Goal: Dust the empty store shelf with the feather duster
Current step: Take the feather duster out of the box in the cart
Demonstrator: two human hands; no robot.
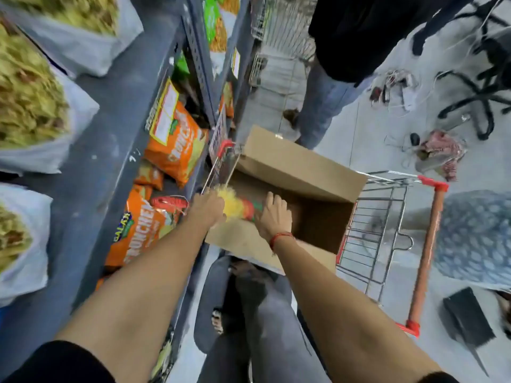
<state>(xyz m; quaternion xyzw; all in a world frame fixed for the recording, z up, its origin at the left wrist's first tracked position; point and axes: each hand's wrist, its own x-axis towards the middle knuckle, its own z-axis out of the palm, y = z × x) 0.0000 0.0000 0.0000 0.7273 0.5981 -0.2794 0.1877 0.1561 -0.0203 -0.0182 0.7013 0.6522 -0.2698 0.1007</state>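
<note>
Both hands reach down into one open cardboard box (290, 167) that sits in a shopping cart (387, 230). The left hand (206, 211) is curled around the yellow fluffy end of the single feather duster (237, 207); how firmly it grips, I cannot tell. The right hand (275, 215), a red thread at its wrist, lies with fingers loosely spread over the duster's red-and-green part. Left of the cart stands a grey shelf unit (91, 150) with several orange snack bags (177, 142). One other person's legs (318, 106) stand beyond the box.
</note>
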